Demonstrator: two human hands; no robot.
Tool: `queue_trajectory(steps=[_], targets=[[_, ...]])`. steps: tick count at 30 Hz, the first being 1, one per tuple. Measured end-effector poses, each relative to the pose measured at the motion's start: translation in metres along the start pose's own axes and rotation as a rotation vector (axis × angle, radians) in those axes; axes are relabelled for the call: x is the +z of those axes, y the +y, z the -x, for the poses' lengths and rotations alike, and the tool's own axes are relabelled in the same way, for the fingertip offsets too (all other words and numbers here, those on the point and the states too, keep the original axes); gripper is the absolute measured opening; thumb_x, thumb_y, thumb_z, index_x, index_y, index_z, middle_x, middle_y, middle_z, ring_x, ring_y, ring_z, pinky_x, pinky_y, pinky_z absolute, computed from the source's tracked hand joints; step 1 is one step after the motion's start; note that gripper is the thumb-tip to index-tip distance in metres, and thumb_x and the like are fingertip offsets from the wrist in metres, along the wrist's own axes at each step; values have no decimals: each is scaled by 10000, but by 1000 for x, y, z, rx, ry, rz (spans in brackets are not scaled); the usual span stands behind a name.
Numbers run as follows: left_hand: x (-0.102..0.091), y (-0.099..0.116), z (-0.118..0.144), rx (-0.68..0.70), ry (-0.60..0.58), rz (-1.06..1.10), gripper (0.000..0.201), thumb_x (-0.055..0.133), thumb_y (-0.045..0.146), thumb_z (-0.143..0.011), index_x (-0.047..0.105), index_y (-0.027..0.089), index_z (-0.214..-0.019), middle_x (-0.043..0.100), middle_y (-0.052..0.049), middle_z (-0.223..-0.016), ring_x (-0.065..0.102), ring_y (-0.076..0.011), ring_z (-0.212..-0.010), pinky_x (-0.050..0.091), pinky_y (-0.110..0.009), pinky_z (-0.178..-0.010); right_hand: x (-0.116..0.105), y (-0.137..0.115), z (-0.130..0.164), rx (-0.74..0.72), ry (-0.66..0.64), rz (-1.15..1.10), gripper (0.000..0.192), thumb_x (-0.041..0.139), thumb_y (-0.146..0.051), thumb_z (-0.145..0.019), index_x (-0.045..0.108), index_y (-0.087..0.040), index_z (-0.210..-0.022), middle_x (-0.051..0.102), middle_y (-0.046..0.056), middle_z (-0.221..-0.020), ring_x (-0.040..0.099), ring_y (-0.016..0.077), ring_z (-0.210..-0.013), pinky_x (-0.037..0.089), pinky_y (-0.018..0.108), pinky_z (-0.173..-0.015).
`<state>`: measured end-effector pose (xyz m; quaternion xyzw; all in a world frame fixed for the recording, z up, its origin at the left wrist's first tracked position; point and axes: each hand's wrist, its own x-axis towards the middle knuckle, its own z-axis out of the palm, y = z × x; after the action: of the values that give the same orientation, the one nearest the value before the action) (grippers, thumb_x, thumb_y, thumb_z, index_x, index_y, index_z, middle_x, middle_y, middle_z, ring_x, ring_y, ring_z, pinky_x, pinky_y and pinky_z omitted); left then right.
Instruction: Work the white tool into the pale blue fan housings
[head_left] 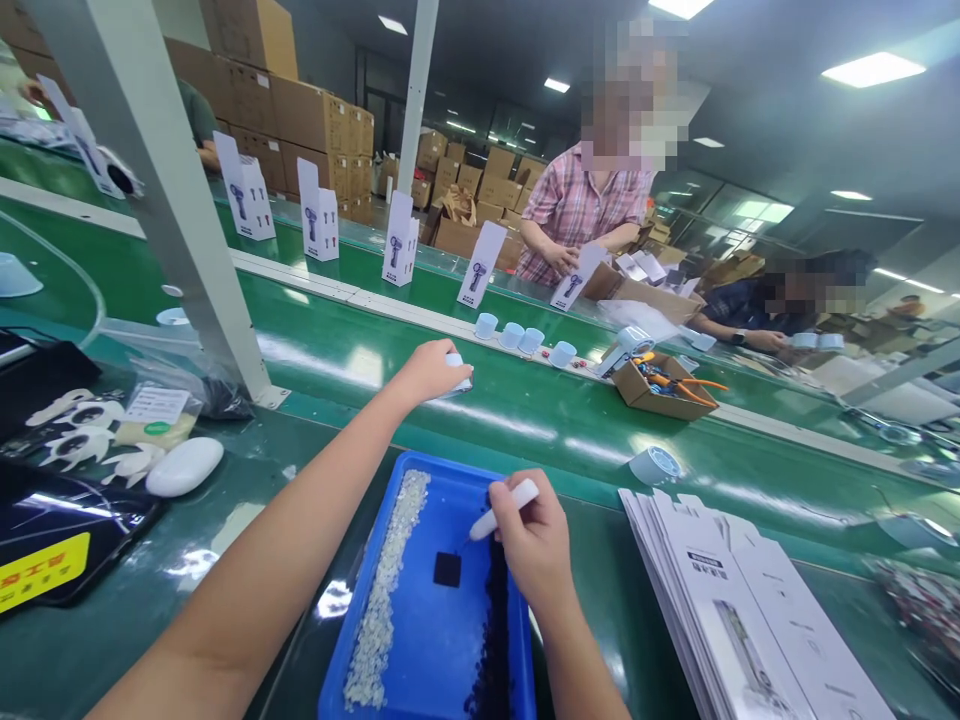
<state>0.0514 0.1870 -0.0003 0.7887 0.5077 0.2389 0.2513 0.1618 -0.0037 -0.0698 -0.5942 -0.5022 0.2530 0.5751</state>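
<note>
My right hand point(536, 540) is closed around a white pen-like tool point(487, 524), its thin tip angled down over a blue tray point(427, 650). Clear whitish bits point(382, 610) lie along the tray's left side, and small black pieces point(489, 640) along its right. Near the tool's tip, a black square point(448, 570) sits on the tray floor. Farther out, above the green conveyor, my left hand point(427, 375) grips a small pale part point(454, 362); its lower side is hidden by the fingers.
Pale blue cups point(512, 335) stand on the white rail beyond the belt point(330, 355). Several upright boxes point(401, 245) line the far side, where a person point(585, 210) handles one. A cardboard box of pliers point(652, 390), flat cartons point(720, 600) and a metal post point(180, 200) flank my workspace.
</note>
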Motion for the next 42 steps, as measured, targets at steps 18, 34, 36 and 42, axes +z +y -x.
queue_trajectory(steps=[18,34,36,42], targets=[[-16,5,6,80,100,75,147,611,293,-685,501,197,-664,616,-45,-794,555,-199,-758,385,-285,-608,17,6,5,-438,-181,395,376,584,-393,-881,372,-216,-626,422,-56,-570,378,83,-492,315,202,-486],[-7,13,9,2,59,320,185,647,323,-694,526,193,-641,595,-36,-735,545,-197,-725,391,-292,-646,2,-6,7,-231,-424,182,300,553,-291,-875,399,-210,-631,463,-57,-569,411,87,-520,331,213,-521],[-3,14,10,-28,12,412,204,636,361,-703,528,192,-662,574,-17,-684,526,-173,-656,384,-279,-593,0,-6,5,-264,-225,86,261,562,-299,-879,455,-209,-659,503,-44,-610,473,98,-566,384,214,-554],[5,20,15,-79,-184,664,354,589,521,-726,557,169,-740,575,-6,-663,536,-145,-584,446,-272,-544,-5,-1,-2,-173,179,-172,179,543,-338,-914,558,-235,-1059,664,34,-974,670,157,-853,525,278,-753]])
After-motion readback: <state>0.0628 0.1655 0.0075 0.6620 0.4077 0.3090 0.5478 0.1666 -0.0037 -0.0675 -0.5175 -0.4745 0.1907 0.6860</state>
